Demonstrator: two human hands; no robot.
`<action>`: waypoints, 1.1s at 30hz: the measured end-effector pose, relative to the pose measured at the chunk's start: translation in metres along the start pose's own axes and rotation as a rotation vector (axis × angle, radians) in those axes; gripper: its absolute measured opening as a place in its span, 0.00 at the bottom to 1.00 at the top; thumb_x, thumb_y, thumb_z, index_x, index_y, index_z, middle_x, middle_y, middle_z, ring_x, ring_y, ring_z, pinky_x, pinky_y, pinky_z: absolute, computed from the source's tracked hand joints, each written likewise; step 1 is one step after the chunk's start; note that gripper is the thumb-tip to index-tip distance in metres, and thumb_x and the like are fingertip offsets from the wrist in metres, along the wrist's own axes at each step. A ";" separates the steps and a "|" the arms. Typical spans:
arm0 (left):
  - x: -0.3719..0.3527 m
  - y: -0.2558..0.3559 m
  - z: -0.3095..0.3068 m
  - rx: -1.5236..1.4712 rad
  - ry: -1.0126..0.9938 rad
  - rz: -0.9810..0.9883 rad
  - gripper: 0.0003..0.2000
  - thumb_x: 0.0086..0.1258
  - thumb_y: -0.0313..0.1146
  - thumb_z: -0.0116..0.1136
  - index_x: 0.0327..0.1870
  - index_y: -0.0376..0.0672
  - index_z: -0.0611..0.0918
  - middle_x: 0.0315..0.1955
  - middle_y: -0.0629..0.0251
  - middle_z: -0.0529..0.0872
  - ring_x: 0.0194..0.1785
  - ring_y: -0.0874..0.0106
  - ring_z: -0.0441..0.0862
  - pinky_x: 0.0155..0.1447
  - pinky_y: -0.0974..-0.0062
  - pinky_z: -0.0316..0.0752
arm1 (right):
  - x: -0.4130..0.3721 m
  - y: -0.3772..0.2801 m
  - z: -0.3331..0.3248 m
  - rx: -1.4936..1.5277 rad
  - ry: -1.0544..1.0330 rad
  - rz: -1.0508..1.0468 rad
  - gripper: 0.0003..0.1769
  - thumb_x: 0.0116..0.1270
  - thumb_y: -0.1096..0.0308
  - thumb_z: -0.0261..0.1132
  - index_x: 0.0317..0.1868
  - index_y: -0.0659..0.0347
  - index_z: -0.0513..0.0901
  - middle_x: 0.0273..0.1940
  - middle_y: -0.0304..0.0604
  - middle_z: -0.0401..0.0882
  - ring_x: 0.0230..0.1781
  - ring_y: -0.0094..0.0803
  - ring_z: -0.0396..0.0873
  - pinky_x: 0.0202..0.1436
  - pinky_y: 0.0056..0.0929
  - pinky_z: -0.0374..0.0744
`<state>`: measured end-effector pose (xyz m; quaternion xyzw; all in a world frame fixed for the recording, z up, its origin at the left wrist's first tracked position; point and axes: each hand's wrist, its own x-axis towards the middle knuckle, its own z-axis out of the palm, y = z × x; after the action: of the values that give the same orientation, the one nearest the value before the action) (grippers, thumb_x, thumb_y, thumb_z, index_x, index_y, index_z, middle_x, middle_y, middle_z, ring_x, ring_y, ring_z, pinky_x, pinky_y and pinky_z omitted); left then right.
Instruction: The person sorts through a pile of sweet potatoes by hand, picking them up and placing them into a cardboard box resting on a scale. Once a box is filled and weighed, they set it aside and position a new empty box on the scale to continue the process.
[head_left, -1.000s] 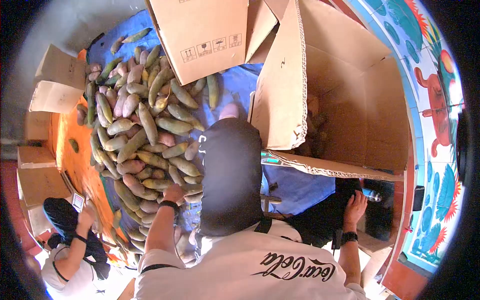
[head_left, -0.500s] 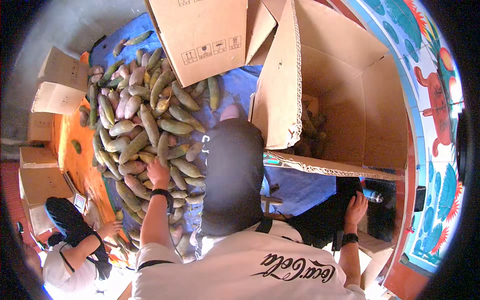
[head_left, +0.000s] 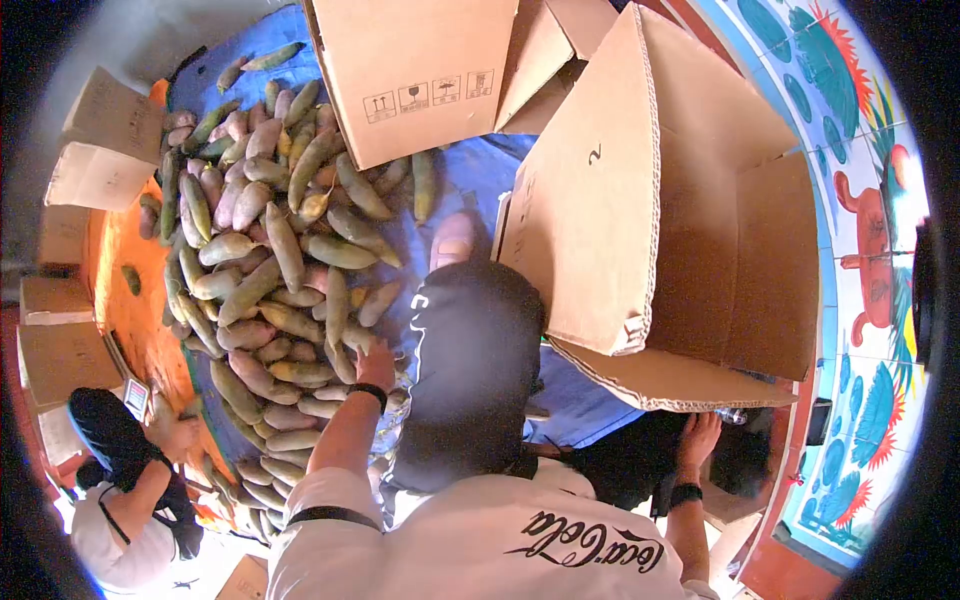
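Note:
My left hand (head_left: 373,366) reaches down to the near right side of a heap of long green and pinkish radishes (head_left: 285,245). Its fingers look spread and touch or nearly touch a green radish (head_left: 340,362); I see none gripped. At the right, my right hand (head_left: 699,436) lies with its fingers stretched out by my black trouser leg (head_left: 625,465), just below the lower flap of an open cardboard box (head_left: 590,220). That box leans with its mouth toward the right, and its bottom is hidden from me.
A second carton (head_left: 415,70) with printed symbols stands at the top. A blue sheet (head_left: 480,165) lies under the radishes. Left, a co-worker (head_left: 130,510) crouches near several stacked cartons (head_left: 105,130). My bent knee (head_left: 465,370) rises mid-view. A painted tile wall (head_left: 850,300) borders the right.
My left hand has left the radish it was on and moved right and nearer to me. My view has shifted; the open box looks more tilted and the radishes inside no longer show.

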<state>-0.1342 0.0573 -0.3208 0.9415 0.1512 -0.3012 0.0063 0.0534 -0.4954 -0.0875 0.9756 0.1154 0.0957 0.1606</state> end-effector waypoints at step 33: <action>-0.003 -0.030 -0.025 0.008 0.088 0.149 0.11 0.61 0.31 0.48 0.44 0.45 0.77 0.45 0.61 0.77 0.57 0.59 0.67 0.53 0.57 0.72 | -0.015 0.015 0.027 0.586 0.133 0.275 0.22 0.59 0.60 0.56 0.48 0.67 0.73 0.50 0.58 0.70 0.51 0.54 0.66 0.57 0.45 0.64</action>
<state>-0.1311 0.0877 -0.2956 0.9624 0.0796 -0.2589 0.0181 0.0476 -0.5208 -0.1103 0.9783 0.0155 0.1430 -0.1491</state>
